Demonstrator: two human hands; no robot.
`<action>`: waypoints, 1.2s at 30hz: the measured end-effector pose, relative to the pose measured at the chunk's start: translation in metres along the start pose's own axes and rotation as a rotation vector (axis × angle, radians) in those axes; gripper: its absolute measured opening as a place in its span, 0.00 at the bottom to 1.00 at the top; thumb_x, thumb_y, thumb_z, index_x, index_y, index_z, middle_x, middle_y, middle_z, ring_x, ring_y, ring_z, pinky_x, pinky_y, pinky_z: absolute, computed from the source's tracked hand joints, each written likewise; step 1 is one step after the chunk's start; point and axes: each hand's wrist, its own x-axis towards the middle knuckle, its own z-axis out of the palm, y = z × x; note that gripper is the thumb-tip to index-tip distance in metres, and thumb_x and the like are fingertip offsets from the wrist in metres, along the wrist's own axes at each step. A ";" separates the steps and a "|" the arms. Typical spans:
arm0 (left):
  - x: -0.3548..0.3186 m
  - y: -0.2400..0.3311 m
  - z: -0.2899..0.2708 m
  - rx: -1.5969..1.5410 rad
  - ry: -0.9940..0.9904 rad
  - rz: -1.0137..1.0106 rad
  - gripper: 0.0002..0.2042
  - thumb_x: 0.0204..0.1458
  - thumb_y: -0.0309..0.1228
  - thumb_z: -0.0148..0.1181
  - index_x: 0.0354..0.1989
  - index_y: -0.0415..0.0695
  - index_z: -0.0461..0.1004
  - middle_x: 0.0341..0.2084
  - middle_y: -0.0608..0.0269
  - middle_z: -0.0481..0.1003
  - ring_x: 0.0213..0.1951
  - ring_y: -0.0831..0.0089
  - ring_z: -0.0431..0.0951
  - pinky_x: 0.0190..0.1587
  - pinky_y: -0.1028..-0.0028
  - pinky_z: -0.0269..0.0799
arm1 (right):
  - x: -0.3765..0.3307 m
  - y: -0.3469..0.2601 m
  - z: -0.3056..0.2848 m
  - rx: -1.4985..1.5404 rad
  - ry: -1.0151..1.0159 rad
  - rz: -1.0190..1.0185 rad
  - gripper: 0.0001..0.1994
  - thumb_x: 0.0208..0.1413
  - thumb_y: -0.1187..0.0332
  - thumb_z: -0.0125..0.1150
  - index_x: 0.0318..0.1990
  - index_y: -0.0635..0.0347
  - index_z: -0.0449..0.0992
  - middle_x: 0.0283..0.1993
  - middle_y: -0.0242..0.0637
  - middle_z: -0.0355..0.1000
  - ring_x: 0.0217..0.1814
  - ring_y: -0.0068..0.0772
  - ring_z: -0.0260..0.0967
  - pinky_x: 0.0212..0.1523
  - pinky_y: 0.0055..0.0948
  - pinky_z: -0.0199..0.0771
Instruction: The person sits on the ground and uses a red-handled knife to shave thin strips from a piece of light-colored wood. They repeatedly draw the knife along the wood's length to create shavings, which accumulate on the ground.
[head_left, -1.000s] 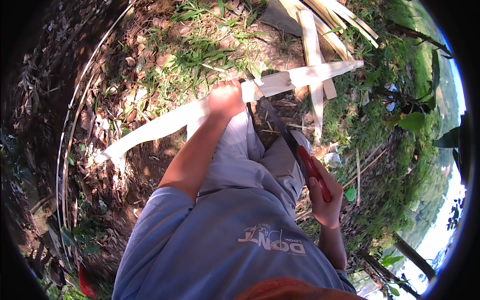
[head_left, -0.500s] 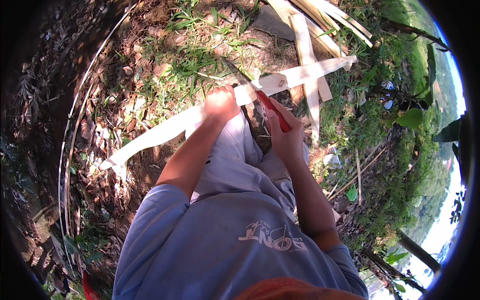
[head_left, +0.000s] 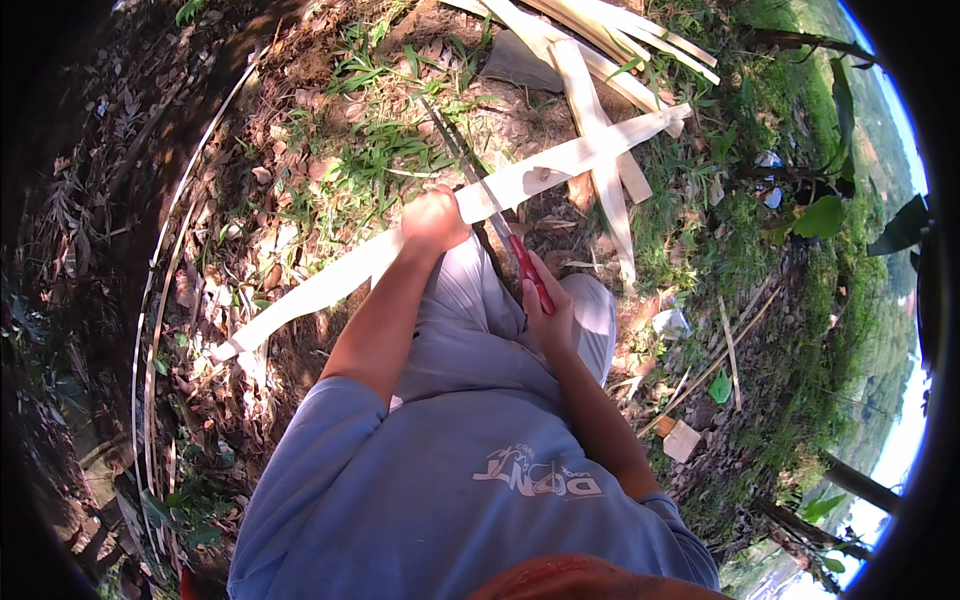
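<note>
A long pale wooden plank point(head_left: 325, 292) lies slantwise in front of me, its tapered near end at the left and its far end at the upper right. My left hand point(head_left: 435, 218) is closed around the plank near its middle. Just right of that hand, a handsaw point(head_left: 529, 268) crosses the plank, its thin blade reaching past the far edge over the grass. My right hand point(head_left: 552, 312) is wrapped round the saw's red handle, close to my knee. Whether the blade has cut into the wood I cannot tell.
Another pale board point(head_left: 592, 125) lies under the plank's right part. Several wooden strips point(head_left: 640, 35) are piled beyond it, beside a flat grey stone point(head_left: 522, 65). Small wood offcuts point(head_left: 682, 441) lie at the right. Long thin canes point(head_left: 165, 265) curve along the left.
My right hand has drawn the saw back toward me, so the handle is farther from the plank. The left hand keeps its grip. The view has shifted slightly.
</note>
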 end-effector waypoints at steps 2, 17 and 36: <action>0.000 0.001 -0.005 -0.019 -0.010 0.000 0.21 0.45 0.37 0.69 0.45 0.36 0.80 0.41 0.44 0.86 0.46 0.53 0.89 0.51 0.60 0.85 | -0.010 0.012 0.000 0.001 -0.006 0.046 0.24 0.71 0.70 0.62 0.72 0.61 0.73 0.52 0.45 0.85 0.48 0.23 0.80 0.51 0.28 0.79; 0.010 -0.006 -0.009 -0.049 -0.097 -0.003 0.24 0.45 0.43 0.71 0.45 0.37 0.85 0.42 0.44 0.86 0.48 0.50 0.87 0.52 0.57 0.84 | -0.082 -0.120 -0.088 -0.316 -0.111 0.071 0.28 0.67 0.69 0.63 0.74 0.63 0.72 0.48 0.44 0.85 0.40 0.25 0.79 0.47 0.29 0.78; 0.004 -0.009 0.008 0.001 0.025 0.052 0.31 0.46 0.44 0.71 0.54 0.33 0.79 0.50 0.46 0.84 0.59 0.52 0.81 0.62 0.59 0.78 | -0.049 -0.164 -0.060 -0.332 -0.155 -0.042 0.23 0.69 0.75 0.60 0.71 0.63 0.75 0.51 0.49 0.85 0.44 0.24 0.80 0.47 0.25 0.78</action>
